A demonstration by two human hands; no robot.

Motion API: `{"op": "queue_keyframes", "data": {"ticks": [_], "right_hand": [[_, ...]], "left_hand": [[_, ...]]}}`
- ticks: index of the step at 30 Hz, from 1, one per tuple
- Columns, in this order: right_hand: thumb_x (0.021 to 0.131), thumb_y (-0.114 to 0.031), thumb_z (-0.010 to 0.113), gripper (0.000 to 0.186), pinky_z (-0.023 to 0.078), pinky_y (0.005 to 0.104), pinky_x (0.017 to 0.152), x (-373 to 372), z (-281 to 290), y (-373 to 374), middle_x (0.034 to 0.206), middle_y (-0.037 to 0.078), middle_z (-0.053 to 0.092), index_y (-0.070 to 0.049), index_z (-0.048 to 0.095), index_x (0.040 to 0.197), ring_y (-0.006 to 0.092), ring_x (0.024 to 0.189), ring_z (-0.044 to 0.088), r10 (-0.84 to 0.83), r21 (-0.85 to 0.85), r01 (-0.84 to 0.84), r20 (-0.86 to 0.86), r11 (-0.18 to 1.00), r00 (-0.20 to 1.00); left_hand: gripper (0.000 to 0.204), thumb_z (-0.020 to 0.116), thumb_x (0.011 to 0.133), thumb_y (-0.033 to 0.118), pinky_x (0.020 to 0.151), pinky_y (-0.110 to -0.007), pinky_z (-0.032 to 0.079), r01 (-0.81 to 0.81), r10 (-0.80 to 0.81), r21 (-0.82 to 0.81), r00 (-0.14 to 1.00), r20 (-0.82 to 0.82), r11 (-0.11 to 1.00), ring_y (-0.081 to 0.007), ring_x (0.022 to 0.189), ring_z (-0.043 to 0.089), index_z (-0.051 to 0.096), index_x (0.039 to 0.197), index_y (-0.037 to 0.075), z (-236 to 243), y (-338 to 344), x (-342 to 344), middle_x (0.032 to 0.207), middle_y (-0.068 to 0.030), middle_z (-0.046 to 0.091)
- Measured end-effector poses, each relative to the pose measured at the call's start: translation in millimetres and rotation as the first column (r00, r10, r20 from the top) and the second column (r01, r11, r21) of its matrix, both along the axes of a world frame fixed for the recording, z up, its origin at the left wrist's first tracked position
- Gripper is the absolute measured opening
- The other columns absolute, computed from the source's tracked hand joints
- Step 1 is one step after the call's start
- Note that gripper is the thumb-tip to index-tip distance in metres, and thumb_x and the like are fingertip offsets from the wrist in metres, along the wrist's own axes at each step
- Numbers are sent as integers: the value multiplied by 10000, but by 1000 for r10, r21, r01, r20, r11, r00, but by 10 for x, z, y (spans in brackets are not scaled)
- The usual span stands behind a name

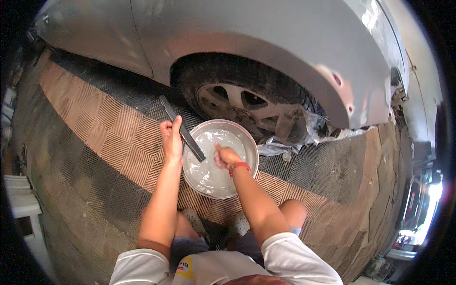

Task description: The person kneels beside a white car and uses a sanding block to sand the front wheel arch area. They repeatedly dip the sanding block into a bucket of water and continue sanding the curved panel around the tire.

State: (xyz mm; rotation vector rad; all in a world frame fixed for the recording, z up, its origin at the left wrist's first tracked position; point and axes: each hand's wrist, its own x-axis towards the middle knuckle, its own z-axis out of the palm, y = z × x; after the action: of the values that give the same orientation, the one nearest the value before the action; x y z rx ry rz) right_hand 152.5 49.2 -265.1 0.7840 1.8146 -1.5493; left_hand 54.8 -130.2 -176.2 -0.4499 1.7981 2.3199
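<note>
- Head view: the left hand (173,138) grips a long dark bar (189,140), thumb and fingers closed on it, its lower end over the basin (248,145) of water.
- The right hand (225,156) is loosely curled over the water; whether it holds anything, I cannot tell.
- Progress: bar and water have been brought together; the bar's wetting or cleaning looks unfinished, though how much remains is unclear.

The floor (102,118) leftward is open; wheel (234,96) blocks beyond basin (247,154).

Head-worn fisheye (straight edges bending toward rim): looks steeply down, near basin (251,148), wheel (237,108) beyond.
</note>
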Motion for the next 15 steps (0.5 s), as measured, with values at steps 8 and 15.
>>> {"op": "queue_keyframes", "data": {"ticks": [8,15], "right_hand": [[1085,-307,640,312,520,382,586,-349,2658,45,715,96,663,-22,691,969,245,617,634,383,155,-364,-579,918,720],[912,-108,772,343,534,480,1020,-1118,5596,490,1213,183,734,-68,727,1249,411,1150,669,947,961,-114,-221,252,234]], "left_hand": [[405,749,1031,395,812,-328,471,-24,-51,237,951,305,971,-147,947,564,431,1116,159,462,502,683,1024,-8,560],[633,813,974,455,877,-388,528,-95,60,102,952,300,990,-233,1060,604,413,1334,123,2332,1120,217,1312,-134,575]]}}
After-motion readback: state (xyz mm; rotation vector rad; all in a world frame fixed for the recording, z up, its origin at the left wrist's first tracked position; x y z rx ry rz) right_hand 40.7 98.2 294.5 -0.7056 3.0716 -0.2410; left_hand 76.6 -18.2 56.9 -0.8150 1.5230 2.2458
